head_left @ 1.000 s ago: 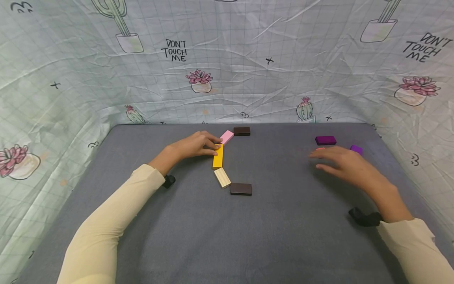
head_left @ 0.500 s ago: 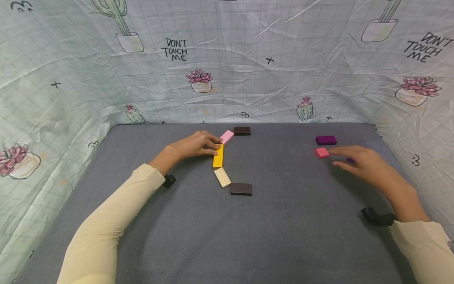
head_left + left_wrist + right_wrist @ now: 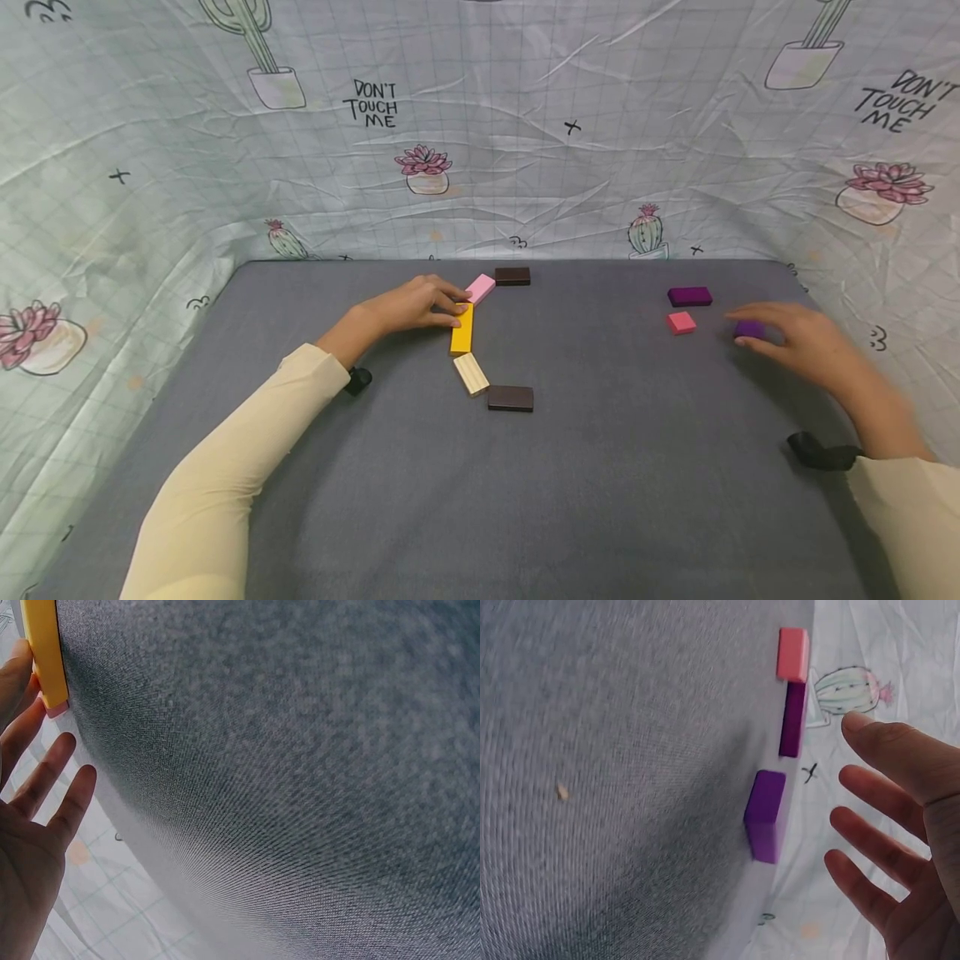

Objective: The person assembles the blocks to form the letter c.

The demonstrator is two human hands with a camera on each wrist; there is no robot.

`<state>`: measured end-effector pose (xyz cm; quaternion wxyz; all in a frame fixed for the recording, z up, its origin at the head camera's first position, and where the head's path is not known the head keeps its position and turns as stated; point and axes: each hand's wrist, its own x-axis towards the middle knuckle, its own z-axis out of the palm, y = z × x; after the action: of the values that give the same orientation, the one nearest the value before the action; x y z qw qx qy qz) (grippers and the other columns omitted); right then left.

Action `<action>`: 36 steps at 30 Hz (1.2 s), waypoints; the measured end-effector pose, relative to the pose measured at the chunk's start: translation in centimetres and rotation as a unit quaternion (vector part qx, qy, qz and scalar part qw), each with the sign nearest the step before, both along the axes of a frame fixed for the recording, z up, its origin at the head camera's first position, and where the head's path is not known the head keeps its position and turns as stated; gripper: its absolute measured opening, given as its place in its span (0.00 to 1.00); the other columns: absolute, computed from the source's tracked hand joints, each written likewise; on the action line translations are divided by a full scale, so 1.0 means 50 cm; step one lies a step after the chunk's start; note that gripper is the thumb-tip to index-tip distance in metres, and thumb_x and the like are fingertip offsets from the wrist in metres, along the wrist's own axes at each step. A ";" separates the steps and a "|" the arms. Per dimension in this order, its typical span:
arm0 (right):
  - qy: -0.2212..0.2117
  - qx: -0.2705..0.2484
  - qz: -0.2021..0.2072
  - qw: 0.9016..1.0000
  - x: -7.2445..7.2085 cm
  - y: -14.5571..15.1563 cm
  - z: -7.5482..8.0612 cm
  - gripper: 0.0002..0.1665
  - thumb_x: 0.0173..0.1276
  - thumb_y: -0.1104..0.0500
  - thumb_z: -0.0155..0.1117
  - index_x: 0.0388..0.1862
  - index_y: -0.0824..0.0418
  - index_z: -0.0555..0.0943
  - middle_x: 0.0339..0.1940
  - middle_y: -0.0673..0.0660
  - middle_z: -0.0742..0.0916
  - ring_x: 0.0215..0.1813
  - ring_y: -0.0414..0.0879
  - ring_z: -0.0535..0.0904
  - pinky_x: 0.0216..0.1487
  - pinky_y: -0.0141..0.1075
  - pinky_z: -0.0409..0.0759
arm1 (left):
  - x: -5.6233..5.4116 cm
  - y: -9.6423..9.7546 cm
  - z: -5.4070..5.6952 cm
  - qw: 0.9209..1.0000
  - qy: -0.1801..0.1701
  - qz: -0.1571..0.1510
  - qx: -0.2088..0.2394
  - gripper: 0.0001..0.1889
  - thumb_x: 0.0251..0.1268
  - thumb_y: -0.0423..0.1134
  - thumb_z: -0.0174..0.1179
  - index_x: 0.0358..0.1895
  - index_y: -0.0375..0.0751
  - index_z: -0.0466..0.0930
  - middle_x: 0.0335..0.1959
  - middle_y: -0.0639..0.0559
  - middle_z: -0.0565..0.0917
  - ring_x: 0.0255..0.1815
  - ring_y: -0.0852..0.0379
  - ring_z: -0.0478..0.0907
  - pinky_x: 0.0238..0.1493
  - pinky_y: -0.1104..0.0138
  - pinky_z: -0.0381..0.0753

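Observation:
My left hand [image 3: 416,304] reaches to a yellow block [image 3: 461,333] lying on the grey table, thumb and index fingertips touching its far end. In the left wrist view its other fingers spread loosely beside the yellow block [image 3: 46,656]. A pink block [image 3: 482,289] lies just past those fingertips. At the right, my right hand [image 3: 813,346] hovers over a purple block [image 3: 750,330], partly covering it. The right wrist view shows that purple block [image 3: 766,814] apart from the relaxed, parted fingers, with nothing held.
A dark brown block [image 3: 513,277] lies beyond the pink one. Nearer lie a cream block [image 3: 471,374] and another dark brown block [image 3: 511,398], forming a curve. At right are a dark purple block [image 3: 690,296] and a coral block [image 3: 681,323]. A printed cloth [image 3: 510,167] hangs behind.
My right hand has drawn back to the right, from over the coral block to the purple one, uncovering the coral block. The left hand and the curved row stay where they were.

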<state>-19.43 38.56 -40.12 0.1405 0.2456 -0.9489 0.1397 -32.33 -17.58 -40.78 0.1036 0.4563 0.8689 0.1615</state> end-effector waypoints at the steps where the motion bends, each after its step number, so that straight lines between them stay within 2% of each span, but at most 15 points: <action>1: -0.003 -0.001 0.001 1.000 -0.002 0.004 -0.002 0.26 0.50 0.69 0.79 0.51 0.64 0.86 0.49 0.65 0.88 0.53 0.64 0.82 0.60 0.48 0.74 | 0.000 0.000 0.000 1.000 0.000 0.000 0.001 0.20 0.69 0.43 0.67 0.60 0.39 0.84 0.67 0.46 0.79 0.67 0.45 0.73 0.68 0.51 0.70; 2: -0.008 -0.001 0.001 1.000 -0.004 0.007 -0.003 0.26 0.50 0.70 0.79 0.51 0.65 0.86 0.50 0.66 0.88 0.54 0.66 0.81 0.56 0.55 0.74 | 0.000 0.000 0.001 1.000 0.000 0.000 0.001 0.20 0.69 0.43 0.67 0.60 0.39 0.84 0.67 0.45 0.79 0.67 0.45 0.73 0.68 0.51 0.70; 7: -0.038 0.016 -0.018 0.999 -0.014 0.026 -0.011 0.29 0.50 0.68 0.80 0.54 0.68 0.84 0.55 0.74 0.83 0.57 0.72 0.77 0.59 0.62 0.72 | 0.003 0.001 0.003 1.000 -0.003 0.004 -0.004 0.20 0.69 0.43 0.67 0.60 0.39 0.84 0.68 0.45 0.79 0.67 0.44 0.72 0.68 0.51 0.70; 8: -0.048 0.023 -0.023 0.998 -0.016 0.030 -0.012 0.29 0.51 0.67 0.80 0.54 0.69 0.83 0.56 0.77 0.81 0.58 0.75 0.75 0.55 0.68 0.70 | 0.003 0.001 0.004 1.000 -0.003 0.004 -0.006 0.20 0.69 0.44 0.67 0.60 0.39 0.84 0.68 0.45 0.79 0.67 0.44 0.72 0.68 0.50 0.69; 10: -0.067 0.036 -0.035 0.996 -0.021 0.039 -0.016 0.30 0.53 0.65 0.80 0.56 0.70 0.81 0.59 0.81 0.78 0.59 0.78 0.72 0.57 0.70 0.68 | 0.002 0.002 0.004 1.000 -0.002 0.003 -0.007 0.20 0.69 0.44 0.67 0.60 0.39 0.84 0.68 0.45 0.79 0.67 0.44 0.72 0.67 0.50 0.70; 14: -0.085 0.047 -0.041 0.994 -0.026 0.051 -0.023 0.30 0.54 0.66 0.78 0.56 0.73 0.79 0.56 0.82 0.79 0.58 0.78 0.73 0.56 0.68 0.69 | 0.002 0.003 0.002 1.000 0.000 -0.003 -0.005 0.20 0.69 0.44 0.67 0.60 0.38 0.84 0.67 0.45 0.79 0.66 0.44 0.73 0.67 0.50 0.70; 18: -0.085 0.047 -0.047 0.994 -0.026 0.055 -0.028 0.28 0.55 0.68 0.77 0.55 0.74 0.79 0.51 0.80 0.82 0.54 0.76 0.77 0.53 0.65 0.73 | 0.001 0.002 0.001 1.000 0.003 -0.006 -0.004 0.20 0.69 0.44 0.68 0.59 0.38 0.84 0.67 0.45 0.79 0.66 0.44 0.73 0.67 0.50 0.71; 23: -0.119 0.046 -0.090 0.988 -0.031 0.047 -0.024 0.27 0.63 0.61 0.74 0.57 0.73 0.78 0.52 0.79 0.81 0.56 0.75 0.75 0.53 0.68 0.72 | 0.002 -0.001 0.001 1.000 0.006 -0.002 0.001 0.20 0.68 0.43 0.68 0.59 0.38 0.85 0.67 0.44 0.79 0.66 0.44 0.73 0.66 0.51 0.71; 28: -0.165 0.035 -0.127 0.977 -0.037 0.040 -0.018 0.32 0.68 0.52 0.71 0.60 0.74 0.75 0.55 0.81 0.76 0.56 0.76 0.72 0.53 0.69 0.70 | 0.004 -0.002 0.002 1.000 0.007 -0.003 0.000 0.20 0.68 0.43 0.68 0.59 0.38 0.85 0.66 0.44 0.80 0.65 0.44 0.74 0.66 0.50 0.71; 31: -0.162 0.038 -0.116 0.979 -0.041 0.043 -0.018 0.32 0.66 0.54 0.72 0.60 0.74 0.75 0.56 0.81 0.76 0.57 0.76 0.71 0.55 0.69 0.69 | 0.005 -0.001 0.003 1.000 0.003 0.000 -0.002 0.20 0.68 0.43 0.68 0.59 0.39 0.85 0.67 0.45 0.79 0.66 0.44 0.73 0.66 0.51 0.71; 36: -0.150 0.055 -0.086 0.983 -0.048 0.051 -0.017 0.30 0.63 0.58 0.74 0.57 0.73 0.77 0.52 0.79 0.81 0.56 0.74 0.76 0.54 0.67 0.72 | 0.004 0.001 0.002 1.000 0.003 0.001 -0.005 0.20 0.68 0.44 0.68 0.60 0.39 0.85 0.67 0.45 0.79 0.66 0.44 0.73 0.67 0.51 0.70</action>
<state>-21.84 41.09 -40.97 -0.0059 0.1463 -0.9831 0.1097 -32.13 -17.53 -40.66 0.1028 0.4552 0.8706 0.1561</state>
